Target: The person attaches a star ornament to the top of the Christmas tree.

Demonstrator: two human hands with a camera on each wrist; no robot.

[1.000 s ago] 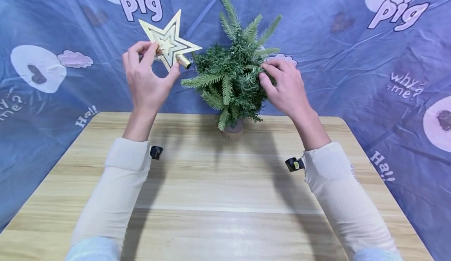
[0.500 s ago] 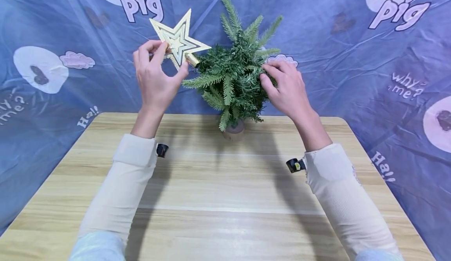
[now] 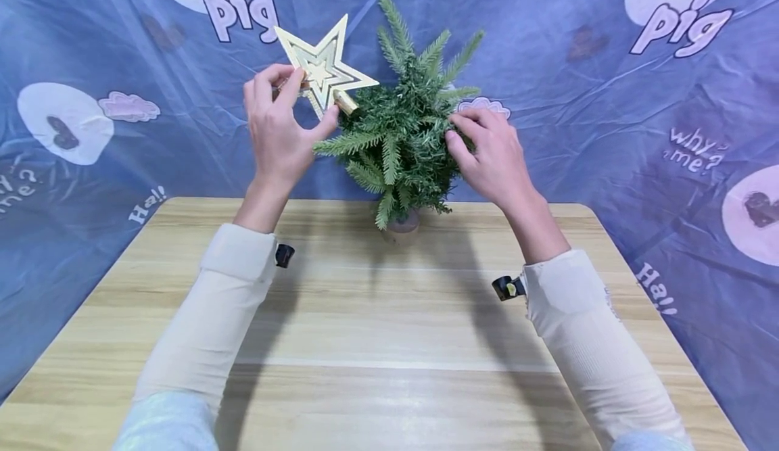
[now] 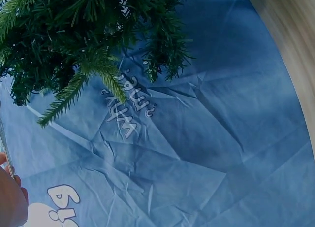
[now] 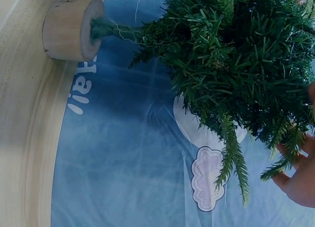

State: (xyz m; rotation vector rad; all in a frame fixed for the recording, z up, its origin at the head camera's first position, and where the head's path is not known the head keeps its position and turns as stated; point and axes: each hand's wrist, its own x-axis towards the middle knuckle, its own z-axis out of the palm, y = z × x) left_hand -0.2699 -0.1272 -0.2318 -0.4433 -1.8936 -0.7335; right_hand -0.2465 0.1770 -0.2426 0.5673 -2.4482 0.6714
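Observation:
My left hand (image 3: pixel 278 123) pinches a gold star tree topper (image 3: pixel 320 73) between thumb and fingers in the head view. Its short gold tube points down and right, close to the left foliage of a small artificial Christmas tree (image 3: pixel 414 133). On the tree's right side, my right hand (image 3: pixel 494 150) holds a bit of the greenery with thumb and fingers; the right wrist view has these fingers (image 5: pixel 295 160) curled around a branch. The tree stands upright on a round wooden base (image 5: pixel 69 27). Only part of my left hand (image 4: pixel 12 200) enters the left wrist view, and the topper is mostly cut off there.
Under the tree is a wood-grain table (image 3: pixel 389 329), with its back edge just behind the base. A blue printed cloth (image 3: pixel 182 133) hangs behind and along both sides. Small black wrist cameras (image 3: pixel 284 255) sit at the cuffs.
My left hand has carried the star topper to the right, up to the tree's left side; the tube now overlaps the foliage. My right hand and the tree stay nearly still.

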